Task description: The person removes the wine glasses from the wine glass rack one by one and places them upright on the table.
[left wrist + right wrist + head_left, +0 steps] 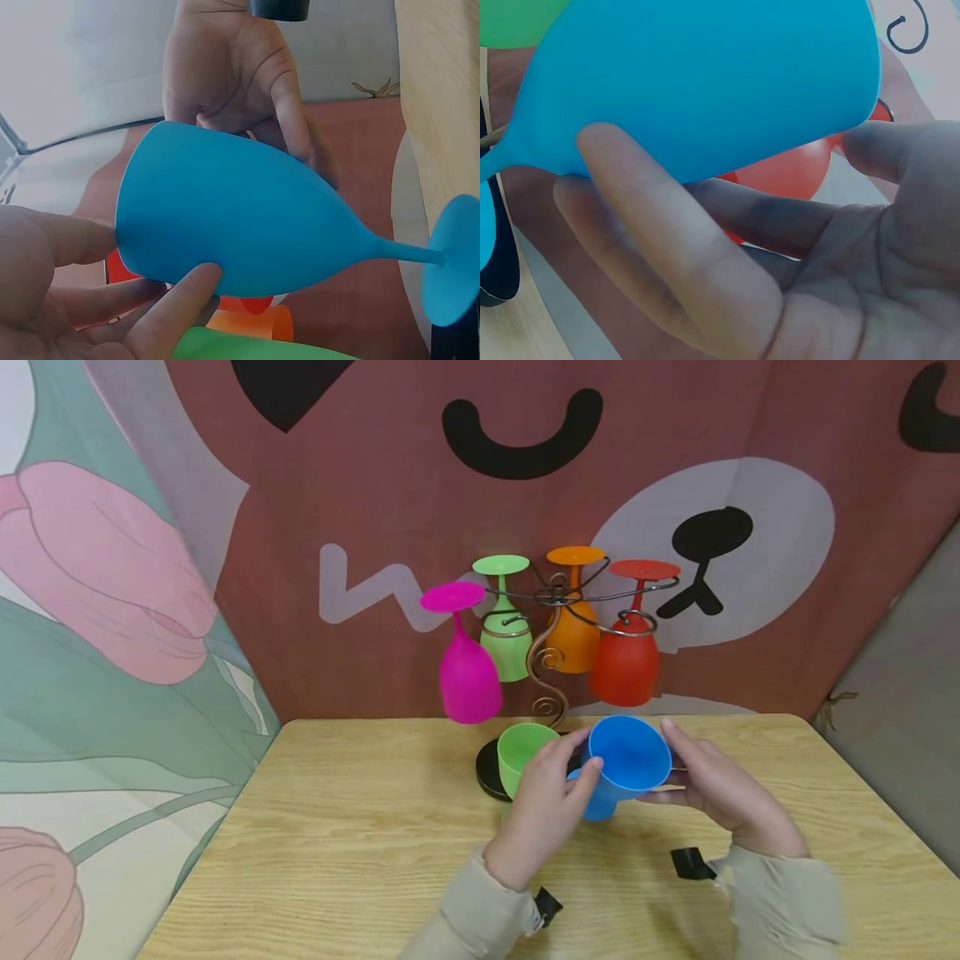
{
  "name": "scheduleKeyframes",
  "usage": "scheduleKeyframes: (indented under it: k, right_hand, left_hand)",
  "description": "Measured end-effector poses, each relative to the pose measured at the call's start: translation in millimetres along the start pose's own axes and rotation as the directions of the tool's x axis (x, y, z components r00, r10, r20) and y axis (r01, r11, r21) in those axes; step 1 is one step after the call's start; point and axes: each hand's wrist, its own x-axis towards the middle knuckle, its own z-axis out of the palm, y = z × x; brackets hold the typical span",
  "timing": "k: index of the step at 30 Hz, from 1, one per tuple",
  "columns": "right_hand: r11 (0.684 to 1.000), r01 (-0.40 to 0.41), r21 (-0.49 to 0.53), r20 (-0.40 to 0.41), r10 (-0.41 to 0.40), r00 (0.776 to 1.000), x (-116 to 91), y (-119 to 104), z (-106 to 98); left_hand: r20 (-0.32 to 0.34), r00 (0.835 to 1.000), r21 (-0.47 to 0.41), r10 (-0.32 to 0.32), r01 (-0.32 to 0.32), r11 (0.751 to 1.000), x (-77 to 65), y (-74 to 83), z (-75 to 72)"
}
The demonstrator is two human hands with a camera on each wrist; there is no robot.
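Both hands hold a blue wine glass (pixel 628 753) in front of the rack, its mouth tilted toward me. In the left wrist view, my left hand (pixel 542 802) has its thumb and fingers against the glass's bowl (pixel 232 214), one digit at the rim. On the other side, my right hand (pixel 723 789) holds the bowl, with fingers along its wall and the thumb by the rim in the right wrist view. The glass's foot (pixel 454 259) is clear of both hands. Just left, partly behind my left hand, stands a green wine glass (pixel 525 752), mouth up.
A metal glass rack (pixel 557 597) on a black round base (pixel 489 770) stands at the table's back. Hanging upside down from it are magenta (pixel 470 681), light green (pixel 507 647), orange (pixel 573 639) and red (pixel 626 668) wine glasses. A printed curtain (pixel 360 510) backs the wooden table (pixel 337 843).
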Motion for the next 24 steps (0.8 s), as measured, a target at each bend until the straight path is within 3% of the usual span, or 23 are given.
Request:
scheduleKeyframes:
  k: [8, 14, 24]
  right_hand:
    - [0.999, -0.036, -0.008, 0.018, 0.036, 0.999, 5.0, 4.3, 2.0]
    - [0.999, -0.044, -0.008, 0.028, 0.044, 0.999, 6.3, 5.8, 1.2]
    - [0.998, -0.057, -0.013, 0.066, 0.058, 0.996, 9.9, 9.7, 1.9]
  left_hand:
    - [-0.029, 0.999, 0.104, 0.045, -0.042, 0.994, -0.8, -0.2, 2.7]
    - [-0.037, 0.994, 0.212, 0.104, -0.094, 0.973, -0.9, -0.6, 3.8]
    - [-0.004, 0.991, 0.31, 0.131, -0.123, 0.943, -1.3, -1.4, 3.1]
